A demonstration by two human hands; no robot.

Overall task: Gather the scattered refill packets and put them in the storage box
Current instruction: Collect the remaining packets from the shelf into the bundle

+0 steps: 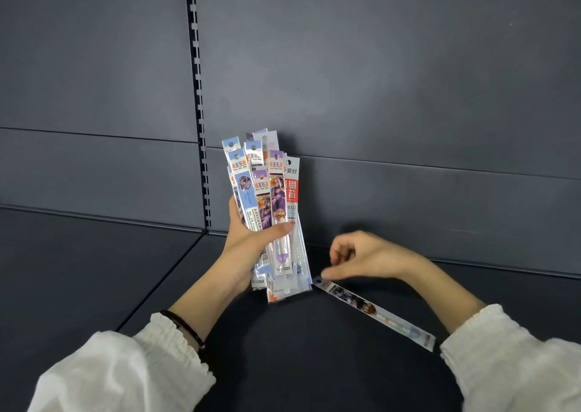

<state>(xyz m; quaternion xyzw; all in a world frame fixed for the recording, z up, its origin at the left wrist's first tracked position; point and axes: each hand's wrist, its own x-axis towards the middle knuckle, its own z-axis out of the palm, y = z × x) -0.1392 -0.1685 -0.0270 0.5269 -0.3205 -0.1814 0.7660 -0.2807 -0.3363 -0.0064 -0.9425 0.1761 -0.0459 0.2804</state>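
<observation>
The left hand (248, 242) holds an upright bundle of refill packets (270, 191), thumb across the front and fingers (234, 207) clamped behind. Headers read 宝石, and a red-and-white one reads 爱好. Just right of the bundle's lower end a single packet (374, 309) lies slantwise on the dark shelf (94, 270). The right hand (367, 254) hovers over it, blurred, fingers loosely curled and holding nothing.
</observation>
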